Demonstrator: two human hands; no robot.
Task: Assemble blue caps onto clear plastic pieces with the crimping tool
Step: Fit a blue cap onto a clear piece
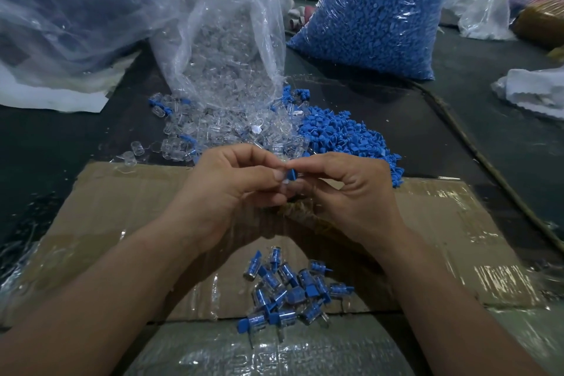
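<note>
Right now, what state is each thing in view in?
Left hand, pinching the small blue plastic cap.
Right hand, pinching the same cap.
Clear plastic bag of clear pieces, open, spilling onto the table.
Clear plastic bag of blue caps, upright, full.
Loose blue cap pile, lying beside the spill.
Capped clear pieces, heaped on the flattened brown cardboard.
</note>
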